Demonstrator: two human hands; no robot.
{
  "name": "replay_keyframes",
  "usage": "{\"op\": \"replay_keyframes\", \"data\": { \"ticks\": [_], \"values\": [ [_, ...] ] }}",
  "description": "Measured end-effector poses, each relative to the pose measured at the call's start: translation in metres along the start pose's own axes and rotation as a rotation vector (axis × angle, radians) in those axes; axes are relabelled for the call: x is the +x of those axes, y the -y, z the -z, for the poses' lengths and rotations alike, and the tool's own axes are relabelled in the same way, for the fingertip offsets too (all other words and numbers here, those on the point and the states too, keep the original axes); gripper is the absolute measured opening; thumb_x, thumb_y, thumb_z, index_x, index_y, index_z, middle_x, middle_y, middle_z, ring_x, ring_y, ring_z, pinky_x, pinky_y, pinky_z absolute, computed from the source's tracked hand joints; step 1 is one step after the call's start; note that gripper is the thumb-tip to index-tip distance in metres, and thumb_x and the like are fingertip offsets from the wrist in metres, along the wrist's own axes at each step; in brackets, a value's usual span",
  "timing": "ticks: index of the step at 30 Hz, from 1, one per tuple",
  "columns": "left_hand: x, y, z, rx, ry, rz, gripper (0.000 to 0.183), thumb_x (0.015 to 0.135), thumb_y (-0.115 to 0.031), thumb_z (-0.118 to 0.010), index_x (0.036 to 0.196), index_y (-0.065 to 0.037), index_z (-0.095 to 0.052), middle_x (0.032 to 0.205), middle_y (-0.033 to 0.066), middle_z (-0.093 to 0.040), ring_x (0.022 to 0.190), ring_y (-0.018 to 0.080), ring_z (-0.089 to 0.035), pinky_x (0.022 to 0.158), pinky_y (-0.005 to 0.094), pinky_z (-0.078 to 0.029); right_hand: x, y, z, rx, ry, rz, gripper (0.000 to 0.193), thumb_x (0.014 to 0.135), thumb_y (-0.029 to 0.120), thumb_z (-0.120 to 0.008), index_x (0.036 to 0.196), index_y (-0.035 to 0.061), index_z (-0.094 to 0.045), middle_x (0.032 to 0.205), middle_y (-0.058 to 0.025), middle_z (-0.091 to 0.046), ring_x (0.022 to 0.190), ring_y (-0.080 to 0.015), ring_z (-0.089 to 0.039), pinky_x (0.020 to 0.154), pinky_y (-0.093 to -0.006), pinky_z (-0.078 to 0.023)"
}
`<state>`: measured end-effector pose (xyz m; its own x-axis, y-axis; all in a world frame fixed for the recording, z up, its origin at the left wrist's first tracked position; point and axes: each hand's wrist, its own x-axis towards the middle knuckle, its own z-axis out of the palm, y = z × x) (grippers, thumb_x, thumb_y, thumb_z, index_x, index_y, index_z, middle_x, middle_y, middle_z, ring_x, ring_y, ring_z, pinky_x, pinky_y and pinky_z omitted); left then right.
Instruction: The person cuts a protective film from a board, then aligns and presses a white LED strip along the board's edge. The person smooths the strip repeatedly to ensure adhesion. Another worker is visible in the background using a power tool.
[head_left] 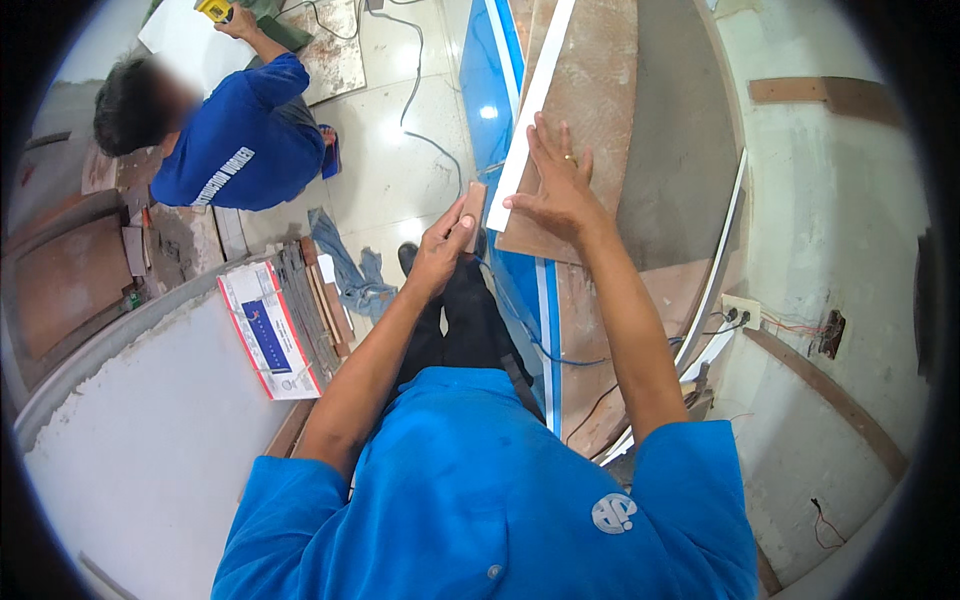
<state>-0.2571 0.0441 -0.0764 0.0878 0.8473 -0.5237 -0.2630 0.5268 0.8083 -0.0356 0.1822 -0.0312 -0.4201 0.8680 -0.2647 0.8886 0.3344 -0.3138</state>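
My left hand (438, 248) is closed around a small flat brown wooden block (477, 205), thumb on top, near the end of a long white strip (541, 88). My right hand (562, 190) is open with its fingers spread. Its thumb and index finger reach the strip's edge, and the other fingers lie over a brown board (608, 90) beneath. A ring shows on one finger. The strip lies lengthwise along the board's left side. Blue sheeting (482, 110) covers the face below that edge.
At upper left a co-worker (235, 140) in a blue shirt crouches, holding a yellow tool (214, 10). A dark cord (412, 90) crosses the tiled floor. Jeans (350, 272) lie beside a red-and-white box (268, 332). A wall socket (740, 312) with plugs is at right.
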Motion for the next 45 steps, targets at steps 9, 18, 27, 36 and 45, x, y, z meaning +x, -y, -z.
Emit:
{"op": "replay_keyframes", "data": {
  "ticks": [9, 18, 27, 36, 45],
  "values": [
    [-0.013, 0.010, -0.005, 0.388, -0.081, -0.211, 0.063, 0.110, -0.040, -0.058, 0.157, 0.001, -0.051, 0.116, 0.0149, -0.065, 0.114, 0.0257, -0.061, 0.105, 0.0351, -0.046, 0.002, -0.017, -0.020, 0.027, -0.081, 0.039, 0.137, 0.064, 0.092, -0.070, 0.173, 0.0253, -0.022, 0.182, 0.0010, -0.015, 0.167, -0.0326, -0.003, 0.129, -0.0649, 0.005],
    [-0.007, 0.002, -0.005, 0.399, -0.044, -0.233, 0.062, 0.110, -0.039, -0.058, 0.157, 0.000, -0.052, 0.117, 0.0153, -0.065, 0.115, 0.0254, -0.062, 0.104, 0.0347, -0.046, 0.002, -0.018, -0.017, 0.043, -0.065, 0.032, 0.128, 0.071, 0.078, -0.077, 0.173, 0.0230, -0.022, 0.182, 0.0017, -0.012, 0.167, -0.0322, -0.002, 0.129, -0.0648, 0.003],
    [0.046, -0.015, -0.018, 0.373, -0.085, -0.319, 0.063, 0.109, -0.040, -0.058, 0.156, 0.001, -0.052, 0.120, 0.0207, -0.064, 0.114, 0.0295, -0.062, 0.104, 0.0368, -0.047, 0.001, -0.012, -0.009, 0.054, -0.043, 0.026, 0.126, 0.074, 0.066, -0.083, 0.173, 0.0202, -0.021, 0.182, 0.0013, -0.011, 0.168, -0.0318, 0.000, 0.129, -0.0666, 0.001],
    [0.010, 0.012, -0.019, 0.437, -0.130, -0.252, 0.063, 0.110, -0.038, -0.059, 0.157, 0.003, -0.051, 0.108, 0.0140, -0.061, 0.101, 0.0232, -0.061, 0.097, 0.0347, -0.048, 0.003, -0.023, -0.022, 0.078, -0.087, 0.053, 0.124, 0.077, 0.076, -0.075, 0.174, 0.0243, -0.017, 0.182, 0.0030, -0.011, 0.167, -0.0301, 0.001, 0.129, -0.0643, 0.007],
    [0.003, -0.004, -0.015, 0.417, -0.079, -0.300, 0.061, 0.109, -0.037, -0.061, 0.155, 0.003, -0.053, 0.110, 0.0148, -0.063, 0.102, 0.0221, -0.060, 0.093, 0.0343, -0.049, 0.004, -0.025, -0.017, 0.073, -0.033, 0.015, 0.109, 0.087, 0.067, -0.072, 0.173, 0.0256, -0.019, 0.182, 0.0034, -0.011, 0.168, -0.0289, 0.000, 0.129, -0.0631, 0.004]
  ]
}}
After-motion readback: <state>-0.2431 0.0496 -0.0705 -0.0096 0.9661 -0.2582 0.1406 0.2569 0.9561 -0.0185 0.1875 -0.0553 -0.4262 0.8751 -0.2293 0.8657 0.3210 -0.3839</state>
